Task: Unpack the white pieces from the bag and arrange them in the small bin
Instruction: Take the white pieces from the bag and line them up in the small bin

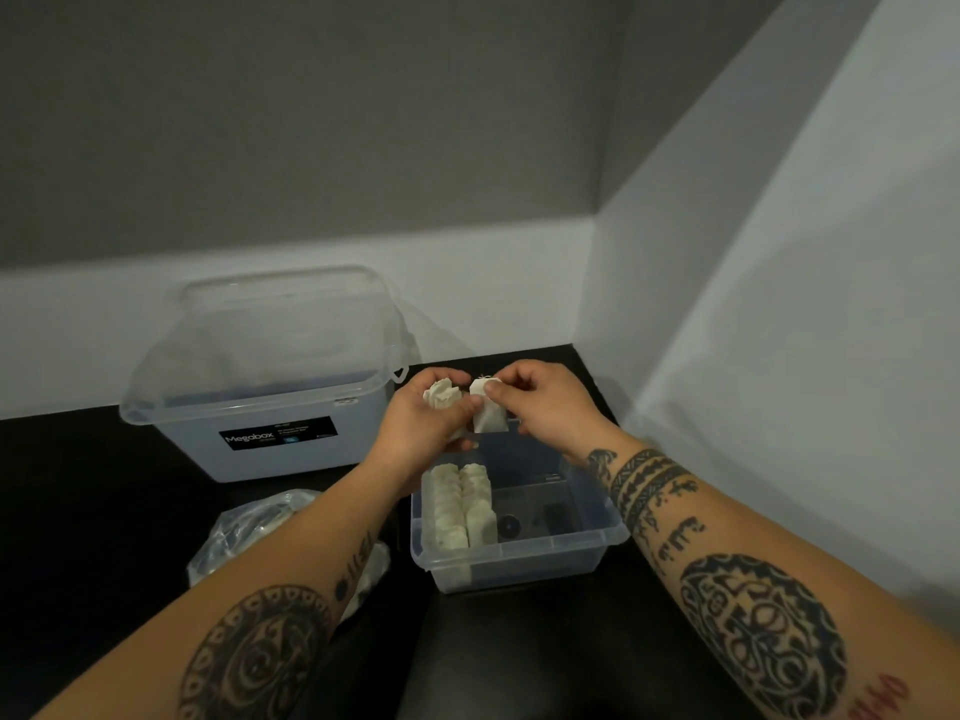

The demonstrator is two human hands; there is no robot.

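My left hand point(415, 423) grips a small bunch of white pieces point(440, 394) above the far end of the small clear bin point(519, 556). My right hand point(540, 402) pinches one white piece point(488, 413) by its top, right beside the left hand's bunch. Inside the bin, two rows of white pieces point(462, 506) stand on edge along its left side. The clear plastic bag point(249, 532) lies on the dark table to the left of the bin, partly hidden under my left forearm.
A large clear storage box point(270, 376) with its lid on stands at the back left, against the wall. Small dark objects point(524, 522) lie on the bin's floor, right of the rows. Walls close the table at the back and right.
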